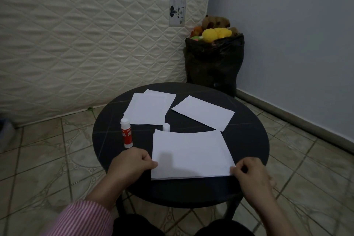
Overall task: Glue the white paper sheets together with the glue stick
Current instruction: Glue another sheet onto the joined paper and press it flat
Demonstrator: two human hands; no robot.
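Desk (107, 136): one round dark desk is being used, bearing every task item.
Paper: three groups are being shown — a near stack (189, 153), two overlapped sheets (149, 109) at far left, one single sheet (204, 112) at far right.
Glue stick (126, 133): one is standing upright, uncapped, left of the near stack.
Cap (166, 127): one white cap is standing behind the stack.
Hands: the stack's left edge is being pinched by the left hand (130, 165), its right corner by the right hand (249, 172).

Left arm, lower left of frame: pink-and-white striped sleeve (84, 218) (thin stripes, cuff at forearm). Right forearm bare. Dark trousers (138, 226) along bottom edge.
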